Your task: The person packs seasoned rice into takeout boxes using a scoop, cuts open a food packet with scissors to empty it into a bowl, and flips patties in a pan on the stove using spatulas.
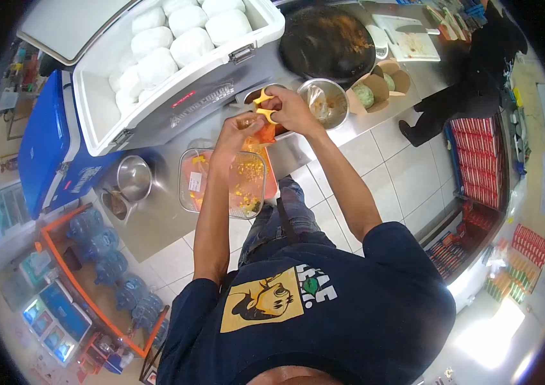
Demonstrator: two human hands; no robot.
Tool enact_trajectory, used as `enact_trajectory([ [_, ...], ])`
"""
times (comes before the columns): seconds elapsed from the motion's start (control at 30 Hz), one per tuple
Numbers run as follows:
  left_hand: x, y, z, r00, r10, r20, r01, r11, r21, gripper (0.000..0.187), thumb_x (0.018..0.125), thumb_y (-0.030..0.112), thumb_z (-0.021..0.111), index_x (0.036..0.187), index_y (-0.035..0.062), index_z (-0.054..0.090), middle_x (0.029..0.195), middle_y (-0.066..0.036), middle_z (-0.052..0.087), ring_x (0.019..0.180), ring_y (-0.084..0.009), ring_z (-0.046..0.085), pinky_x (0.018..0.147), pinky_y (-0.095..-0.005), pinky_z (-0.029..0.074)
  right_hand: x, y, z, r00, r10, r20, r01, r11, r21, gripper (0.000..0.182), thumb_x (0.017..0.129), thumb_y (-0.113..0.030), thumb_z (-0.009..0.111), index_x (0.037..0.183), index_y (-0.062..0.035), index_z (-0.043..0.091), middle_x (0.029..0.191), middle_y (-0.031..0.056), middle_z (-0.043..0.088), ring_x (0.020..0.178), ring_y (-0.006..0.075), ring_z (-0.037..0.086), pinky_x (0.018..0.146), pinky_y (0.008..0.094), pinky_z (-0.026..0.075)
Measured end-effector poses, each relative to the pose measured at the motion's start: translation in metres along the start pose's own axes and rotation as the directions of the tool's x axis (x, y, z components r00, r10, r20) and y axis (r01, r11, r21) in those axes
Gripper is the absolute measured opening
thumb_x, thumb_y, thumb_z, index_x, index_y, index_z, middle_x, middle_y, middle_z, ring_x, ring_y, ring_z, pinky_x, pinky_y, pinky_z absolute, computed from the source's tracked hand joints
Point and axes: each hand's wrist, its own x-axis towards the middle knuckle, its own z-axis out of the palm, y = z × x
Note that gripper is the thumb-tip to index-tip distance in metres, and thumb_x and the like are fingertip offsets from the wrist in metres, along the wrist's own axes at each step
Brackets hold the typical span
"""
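Head view, right grip (288, 111) clasping yellow tool (266, 116), left grip (240, 131) pinching orange packet (265, 133), steel counter (153, 221), tiled floor (375, 163)

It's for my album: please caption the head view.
Near a clear, round-cornered container of yellow bits, the bare right hand grips a bright yellow object, the bare left hand close by.

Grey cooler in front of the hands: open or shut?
Open. The cooler shows its white inner walls, and rounded white bundles inside are in plain view, with no lid over them.
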Motion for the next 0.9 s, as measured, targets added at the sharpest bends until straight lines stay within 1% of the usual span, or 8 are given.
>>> enact_trajectory([
  [0.2,-0.015,0.002,-0.013,0.961,-0.121,-0.248,0.011,0.914,-0.406,0.02,0.089,0.014,0.065,0.1,-0.0028,0.067,0.093,-0.005,0.069,0.084,-0.0103,0.062,0.077,-0.0242,0.049,-0.011,-0.042,0.006,0.976,0.095,-0.198,-0.083,0.994,0.07,0.059,0.066,-0.032,0.085,0.103,0.0034,0.056,0.093,0.0125,0.064,0.085,0.018,0.064,0.075,0.0308,0.05],
  [0.23,-0.023,0.004,-0.02,0.955,-0.115,-0.272,0.002,0.923,-0.385,0.02,0.089,0.014,0.065,0.1,-0.0023,0.067,0.093,-0.005,0.069,0.083,-0.0102,0.062,0.077,-0.0246,0.049,-0.016,-0.032,0.009,0.956,-0.155,-0.251,-0.002,0.847,-0.531,0.057,0.063,-0.037,0.086,0.093,0.0024,0.057,0.085,0.0108,0.061,0.079,0.0182,0.061,0.075,0.0297,0.049],
  [0.37,-0.059,-0.006,-0.056,0.928,0.055,-0.369,-0.163,0.949,-0.268,0.018,0.089,0.014,0.065,0.099,-0.0007,0.067,0.09,-0.005,0.068,0.077,-0.0111,0.063,0.071,-0.025,0.05,-0.038,-0.072,0.055,0.971,0.232,0.064,-0.206,0.939,-0.274,0.045,0.073,-0.025,0.081,0.104,0.0006,0.059,0.095,0.0081,0.062,0.087,0.0157,0.06,0.076,0.0303,0.049],
  [0.4,-0.073,-0.003,-0.068,0.916,0.067,-0.396,-0.186,0.945,-0.269,0.018,0.089,0.014,0.065,0.099,-0.0007,0.067,0.09,-0.005,0.068,0.077,-0.0111,0.063,0.071,-0.025,0.05,-0.04,-0.078,0.073,0.972,0.216,0.089,-0.183,0.94,-0.287,0.045,0.073,-0.025,0.081,0.104,0.0006,0.059,0.095,0.0081,0.062,0.087,0.0157,0.06,0.076,0.0303,0.049],
  [0.47,-0.113,0.0,-0.096,0.878,0.151,-0.454,-0.218,0.971,-0.098,0.019,0.089,0.015,0.065,0.098,-0.0015,0.066,0.088,-0.004,0.068,0.074,-0.0104,0.062,0.069,-0.0255,0.05,-0.041,-0.088,0.116,0.994,0.1,0.052,-0.103,0.993,0.056,0.042,0.073,-0.03,0.081,0.09,0.0008,0.058,0.091,0.0083,0.064,0.084,0.0165,0.063,0.075,0.0278,0.048],
  [0.5,-0.139,0.002,-0.111,0.855,0.159,-0.494,-0.234,0.968,-0.093,0.019,0.089,0.015,0.065,0.098,-0.0015,0.066,0.088,-0.004,0.068,0.074,-0.0104,0.062,0.069,-0.0255,0.05,-0.041,-0.095,0.141,0.994,0.056,0.095,-0.069,0.988,0.135,0.032,0.078,-0.019,0.077,0.096,-0.0005,0.058,0.093,0.0068,0.066,0.088,0.0145,0.063,0.076,0.0281,0.049],
  [0.7,-0.337,-0.011,-0.217,0.726,0.262,-0.636,-0.144,0.962,0.232,0.017,0.088,0.011,0.063,0.097,-0.0039,0.066,0.079,-0.008,0.068,0.073,-0.01,0.062,0.066,-0.0255,0.051,-0.068,-0.128,0.362,0.939,-0.046,0.34,-0.032,0.975,0.22,0.035,0.079,-0.003,0.071,0.108,-0.0014,0.051,0.095,0.0095,0.068,0.089,0.0148,0.064,0.076,0.0264,0.05],
  [0.9,-0.513,-0.041,-0.322,0.602,0.203,-0.772,-0.212,0.973,0.09,0.015,0.088,0.005,0.062,0.099,-0.0047,0.066,0.078,-0.01,0.069,0.065,-0.0129,0.065,0.058,-0.0258,0.053,-0.124,-0.185,0.577,0.871,-0.102,0.481,0.12,0.993,-0.007,0.032,0.079,0.008,0.064,0.103,-0.0001,0.044,0.087,0.01,0.067,0.08,0.0097,0.059,0.065,0.026,0.048],
])
